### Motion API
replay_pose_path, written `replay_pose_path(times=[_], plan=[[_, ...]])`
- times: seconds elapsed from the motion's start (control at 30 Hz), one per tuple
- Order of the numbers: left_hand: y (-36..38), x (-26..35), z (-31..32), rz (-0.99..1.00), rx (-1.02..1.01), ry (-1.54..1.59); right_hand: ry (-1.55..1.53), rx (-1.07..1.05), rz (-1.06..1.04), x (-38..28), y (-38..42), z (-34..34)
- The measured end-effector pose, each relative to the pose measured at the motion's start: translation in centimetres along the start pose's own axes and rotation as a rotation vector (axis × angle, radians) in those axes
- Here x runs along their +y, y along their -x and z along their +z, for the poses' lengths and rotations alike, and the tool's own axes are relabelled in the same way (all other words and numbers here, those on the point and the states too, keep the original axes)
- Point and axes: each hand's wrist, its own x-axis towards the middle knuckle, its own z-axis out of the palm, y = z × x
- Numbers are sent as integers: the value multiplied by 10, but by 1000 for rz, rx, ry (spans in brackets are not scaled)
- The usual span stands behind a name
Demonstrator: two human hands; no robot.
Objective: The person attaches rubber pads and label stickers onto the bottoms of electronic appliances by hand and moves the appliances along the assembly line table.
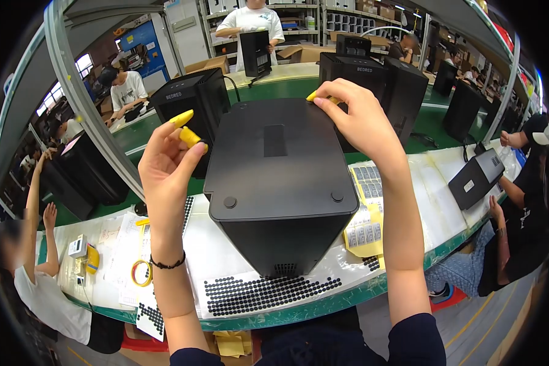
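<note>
A black box-shaped case (244,183) stands on the table before me, with round black feet at its two near top corners. My right hand (354,113) is at its far right corner, fingertips pinched on the surface; yellow covers show on its fingers, and what they press is too small to name. My left hand (168,158) hovers left of the case, yellow covers on its fingers, with a small dark round piece between thumb and finger. A sheet of black round pads (256,296) lies in front of the case.
More black cases (192,100) stand on the green conveyor (268,91) ahead. Yellow label sheets (366,235) lie to the right, a yellow tape roll (141,273) and papers to the left. Co-workers sit at both sides; another person stands across.
</note>
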Motion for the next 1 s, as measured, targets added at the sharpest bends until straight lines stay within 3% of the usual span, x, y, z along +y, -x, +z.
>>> replay_pose_path(times=[0.23,0.4,0.87,1.0], plan=[[-52,-1,28,144,-159,-338,-76,58,96,-5,13,5],[-81,-18,33,143,-325,-368,-79,104,98,-2,14,10],[-81,8,40,262,-430,-786,-74,98,92,1,14,11],[-77,17,32,402,-525,-940,-116,110,67,6,18,10]])
